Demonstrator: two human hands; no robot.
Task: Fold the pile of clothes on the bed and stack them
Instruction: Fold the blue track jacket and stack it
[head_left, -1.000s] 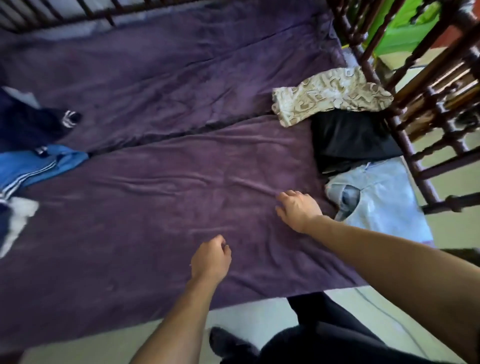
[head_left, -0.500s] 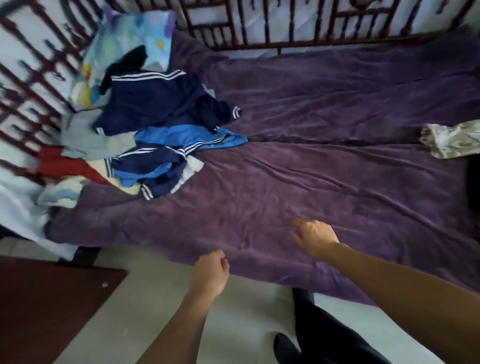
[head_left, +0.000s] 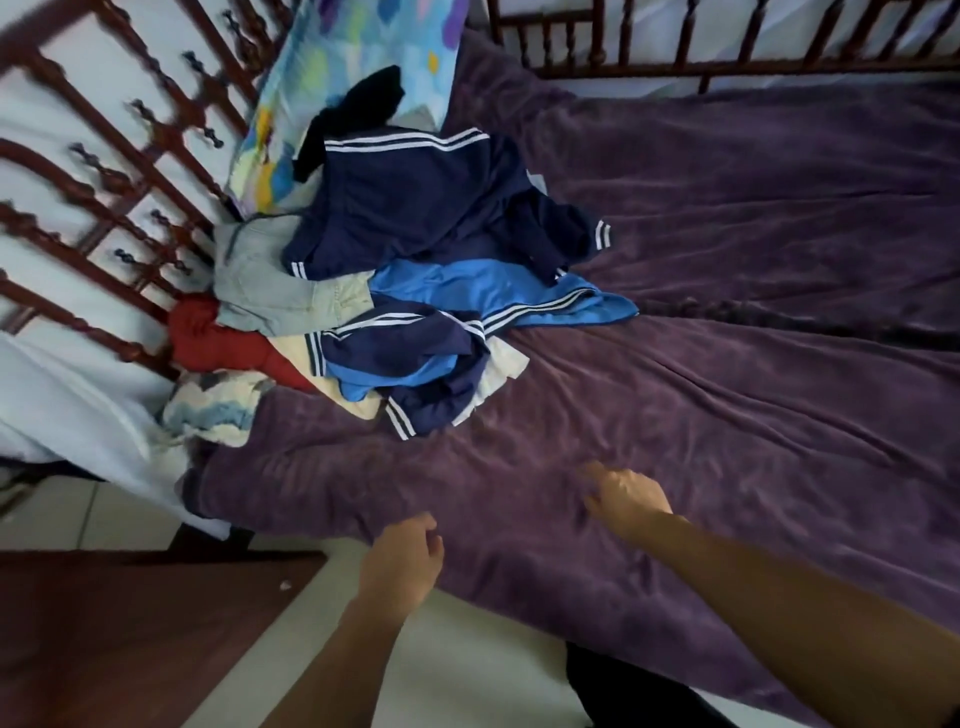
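1. One purple blanket (head_left: 753, 395) spreads from its near edge, under both hands, to the wooden bed frame (head_left: 727, 65) far beyond the fingertips.
2. The pile of clothes (head_left: 415, 291), unfolded, lies on the blanket ahead and to the left of both hands' fingers. It is well apart from them and sits against the frame's left rails.
3. A patterned pillow (head_left: 358, 57) leans at the far end of the pile, farthest from the fingers.
4. A navy jacket (head_left: 415, 208) with white stripes tops the heap, and a bright blue top (head_left: 483, 291) spreads just nearer the fingers.
5. A second navy striped piece (head_left: 431, 364) forms the pile's near end, the garment closest to the fingertips.
6. A grey garment (head_left: 260, 286) and a red garment (head_left: 208, 338) sit on the pile's left side, well left of the fingers.
7. The right hand (head_left: 626, 496) stretches over the blanket, fingers relaxed and pointing toward the pile, holding nothing. Blur hides whether they touch the fabric.
8. The left hand (head_left: 402, 558) hovers at the blanket's near edge, fingers loosely curled together, empty.
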